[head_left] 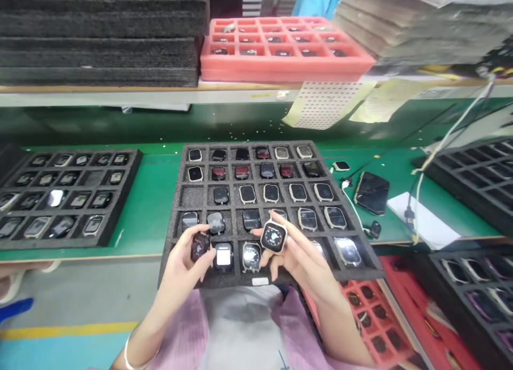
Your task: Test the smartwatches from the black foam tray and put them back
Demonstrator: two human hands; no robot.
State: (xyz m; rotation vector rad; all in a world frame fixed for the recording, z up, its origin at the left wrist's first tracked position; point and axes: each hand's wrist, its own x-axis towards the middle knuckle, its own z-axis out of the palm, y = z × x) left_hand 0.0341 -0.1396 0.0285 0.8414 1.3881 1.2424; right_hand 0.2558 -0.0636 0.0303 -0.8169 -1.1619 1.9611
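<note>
A black foam tray (176, 241) with several smartwatch bodies in its cells lies in front of me on the green bench. My left hand (188, 263) is closed round a dark watch body (199, 246) over the tray's near left corner. My right hand (298, 255) pinches a light-cased watch body (273, 237) whose screen is lit, held just above the tray's front row. Both hands are close together, about a hand's width apart.
A second black foam tray (124, 199) of watches lies to the left. A red tray (280, 65) sits on the shelf behind, beside stacked black foam (100, 33). A phone (372, 192), cables and a white card lie to the right, with more trays at right.
</note>
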